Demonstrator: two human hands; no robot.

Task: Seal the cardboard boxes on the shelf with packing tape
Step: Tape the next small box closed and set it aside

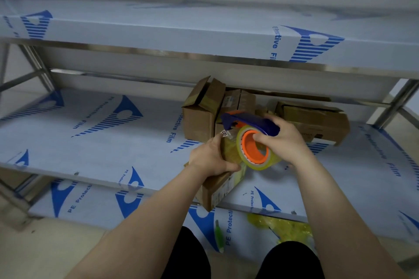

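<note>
A: Where is the box (217, 190)?

B: Gripped under the left hand (210, 158), fingers curled over its top, at the shelf (90, 142) edge.

A: And the tape dispenser (249, 123)?

B: The right hand (285, 140) is clamped round its handle, just beside the left fingertips. Pin the box firmly and draw the tape flat along the seam.

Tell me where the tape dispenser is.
Head view, right of centre: the right hand holds the tape dispenser above the small box that the left hand grips at the middle shelf's front edge.
</note>
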